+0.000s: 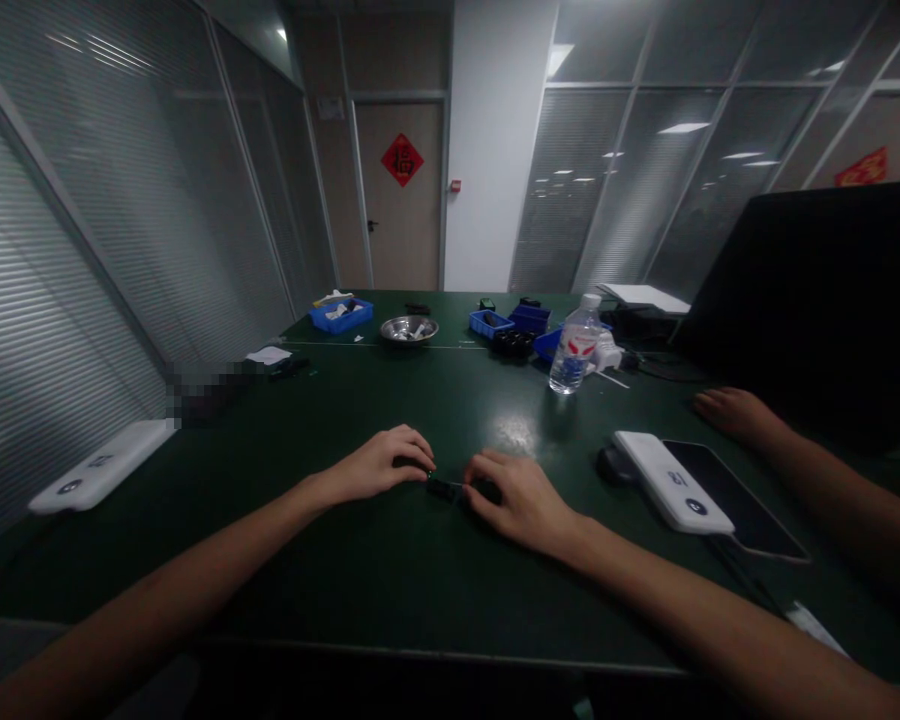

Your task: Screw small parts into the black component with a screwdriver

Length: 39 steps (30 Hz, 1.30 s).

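Low over the green table, my left hand (pixel 386 462) has its fingers and thumb curled together at the left end of a small black part (pixel 441 489). A tiny green spot shows by these fingertips. On the other side my right hand (pixel 517 500) is closed in a pinch, its side resting near the tabletop. From its fingertips a thin, pale rod-like piece (pixel 455 485) reaches to the black part. The exact kind of both pieces is too small and dark to make out.
Right of my hand lie a white device (pixel 675 482) with a cable and a dark phone or tablet (pixel 735 498). Another person's hand (pixel 735 410) rests beyond. A water bottle (pixel 576 345), blue trays (pixel 343 316) and a metal bowl (pixel 409 338) stand farther back.
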Tool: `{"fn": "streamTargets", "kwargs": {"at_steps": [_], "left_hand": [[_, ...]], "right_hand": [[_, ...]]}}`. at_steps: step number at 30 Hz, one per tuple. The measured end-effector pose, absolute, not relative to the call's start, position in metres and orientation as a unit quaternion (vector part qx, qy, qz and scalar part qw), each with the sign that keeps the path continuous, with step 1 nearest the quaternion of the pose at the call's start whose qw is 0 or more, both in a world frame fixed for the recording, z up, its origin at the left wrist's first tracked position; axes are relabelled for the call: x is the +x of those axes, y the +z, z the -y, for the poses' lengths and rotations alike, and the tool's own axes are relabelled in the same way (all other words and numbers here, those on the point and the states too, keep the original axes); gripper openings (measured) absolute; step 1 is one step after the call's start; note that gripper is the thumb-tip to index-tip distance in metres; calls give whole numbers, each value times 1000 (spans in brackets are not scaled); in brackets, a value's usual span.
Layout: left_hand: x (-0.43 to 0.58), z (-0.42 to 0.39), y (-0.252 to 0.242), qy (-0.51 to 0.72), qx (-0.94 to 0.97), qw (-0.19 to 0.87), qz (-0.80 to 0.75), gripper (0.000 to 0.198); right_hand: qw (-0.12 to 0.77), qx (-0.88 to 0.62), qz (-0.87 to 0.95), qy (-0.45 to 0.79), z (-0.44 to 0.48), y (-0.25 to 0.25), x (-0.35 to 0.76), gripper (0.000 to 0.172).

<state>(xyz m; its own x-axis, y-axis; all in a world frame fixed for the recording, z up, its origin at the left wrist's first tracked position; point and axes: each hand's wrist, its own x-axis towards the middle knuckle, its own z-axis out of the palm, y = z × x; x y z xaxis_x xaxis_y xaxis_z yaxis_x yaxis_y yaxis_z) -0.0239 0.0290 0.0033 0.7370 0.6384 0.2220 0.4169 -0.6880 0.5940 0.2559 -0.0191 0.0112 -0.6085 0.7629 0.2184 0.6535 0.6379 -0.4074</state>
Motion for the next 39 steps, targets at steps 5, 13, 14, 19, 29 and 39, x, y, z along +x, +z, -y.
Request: {"fn": "streamTargets", "kwargs": {"at_steps": [5, 13, 14, 19, 29, 39], "left_hand": [[-22, -26, 3, 219, 875, 281, -328, 29], [-16, -18, 7, 221, 887, 229, -335, 15], [-15, -18, 7, 221, 891, 222, -329, 15], [-4, -16, 5, 235, 889, 224, -323, 19], [-3, -17, 8, 280, 843, 234, -394, 24], [-2, 13, 16, 225, 901, 186, -322, 18]], "right_hand": [[178, -379, 895, 155, 21, 12, 255, 17], [192, -388, 888, 157, 18, 11, 257, 16], [194, -388, 888, 155, 17, 10, 257, 16], [200, -389, 886, 151, 16, 6, 257, 14], [214, -415, 871, 153, 15, 8, 258, 14], [253, -447, 846, 145, 9, 1, 262, 11]]}}
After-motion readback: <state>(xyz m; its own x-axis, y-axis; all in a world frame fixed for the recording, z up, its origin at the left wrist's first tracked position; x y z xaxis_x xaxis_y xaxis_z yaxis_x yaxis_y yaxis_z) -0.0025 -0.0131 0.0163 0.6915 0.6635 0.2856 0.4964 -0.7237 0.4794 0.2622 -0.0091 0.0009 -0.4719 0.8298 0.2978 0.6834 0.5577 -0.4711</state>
